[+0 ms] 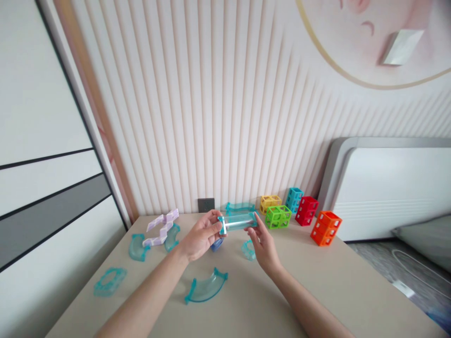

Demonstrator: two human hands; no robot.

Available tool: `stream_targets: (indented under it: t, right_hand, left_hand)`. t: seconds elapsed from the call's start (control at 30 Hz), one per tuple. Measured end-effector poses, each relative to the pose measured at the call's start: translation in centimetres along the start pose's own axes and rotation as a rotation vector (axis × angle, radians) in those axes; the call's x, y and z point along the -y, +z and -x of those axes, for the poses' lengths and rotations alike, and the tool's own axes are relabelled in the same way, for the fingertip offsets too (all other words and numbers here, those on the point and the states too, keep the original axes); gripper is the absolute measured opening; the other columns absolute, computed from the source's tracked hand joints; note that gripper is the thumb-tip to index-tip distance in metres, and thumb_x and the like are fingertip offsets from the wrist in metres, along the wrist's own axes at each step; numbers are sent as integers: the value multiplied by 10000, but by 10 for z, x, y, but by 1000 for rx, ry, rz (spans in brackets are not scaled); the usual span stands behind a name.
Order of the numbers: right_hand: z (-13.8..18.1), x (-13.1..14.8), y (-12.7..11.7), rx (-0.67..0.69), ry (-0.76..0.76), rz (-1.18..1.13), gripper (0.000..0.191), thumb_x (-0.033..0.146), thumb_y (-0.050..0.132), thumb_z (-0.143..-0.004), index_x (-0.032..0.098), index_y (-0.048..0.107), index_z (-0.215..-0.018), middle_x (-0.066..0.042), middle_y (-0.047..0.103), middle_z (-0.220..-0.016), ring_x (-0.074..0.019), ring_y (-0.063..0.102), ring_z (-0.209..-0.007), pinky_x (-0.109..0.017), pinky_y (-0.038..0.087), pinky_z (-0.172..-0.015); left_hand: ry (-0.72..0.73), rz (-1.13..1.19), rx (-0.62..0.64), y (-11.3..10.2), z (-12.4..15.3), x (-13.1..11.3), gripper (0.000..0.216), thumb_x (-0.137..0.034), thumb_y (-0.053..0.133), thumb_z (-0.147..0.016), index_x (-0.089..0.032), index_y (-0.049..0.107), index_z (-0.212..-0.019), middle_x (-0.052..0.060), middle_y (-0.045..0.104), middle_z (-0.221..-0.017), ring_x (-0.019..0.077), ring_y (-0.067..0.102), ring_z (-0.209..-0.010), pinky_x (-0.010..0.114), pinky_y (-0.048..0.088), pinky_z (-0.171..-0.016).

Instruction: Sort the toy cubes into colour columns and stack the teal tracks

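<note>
A clear teal toy tube [240, 221] with square end flanges is held level above the table. My left hand [201, 235] grips its left end between thumb and fingers. At the other end my right hand [262, 241] is closed, thumb below and fingers against the flange. On the table under the hands lie a small blue piece [217, 244], partly covered by my left hand, and a teal ring-shaped piece [248, 250] beside my right hand. Nearer to me rests a curved teal track piece [207, 287].
Left on the table [246, 305] are a lilac zigzag piece [164, 230], two curved teal pieces [138, 247] [172, 238] and a square teal piece [110, 281]. Yellow [270, 203], green [278, 217], blue [293, 200], red [306, 211] and orange [326, 228] frame blocks stand right, a teal trough [241, 207] behind.
</note>
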State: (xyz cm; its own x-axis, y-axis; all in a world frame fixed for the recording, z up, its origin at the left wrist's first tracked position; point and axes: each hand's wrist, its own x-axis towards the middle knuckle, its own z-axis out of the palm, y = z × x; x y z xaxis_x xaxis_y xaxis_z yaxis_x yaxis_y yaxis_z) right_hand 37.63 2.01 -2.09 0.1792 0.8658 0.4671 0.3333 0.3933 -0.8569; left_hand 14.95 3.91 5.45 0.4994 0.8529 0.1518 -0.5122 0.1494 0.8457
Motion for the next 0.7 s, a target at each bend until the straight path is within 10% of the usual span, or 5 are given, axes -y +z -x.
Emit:
stream_targets:
  t: [0.27,0.7]
  right_hand:
    - [-43,-29,-21,-213,-62,299,534,500,445,-980,159,598,-1362,-148,732,-1150,-267,681,-1009,-393,524,-912]
    - [-56,-60,-29,-154,-235,669,450,439,388,-1024,198,660,-1290,-123,688,-1033,-266,609,-986,-410,492,-931]
  left_hand:
    - [156,-446,-379,-5,-71,37,206,-226,615,-915,-145,635,-1103,70,669,-951,171,695,-895,374,585,-869]
    - [136,-1221,-311,-32,-90,60,377,-96,689,-791,-142,688,-1165,98,735,-1008,229,678,-965,382,491,-962]
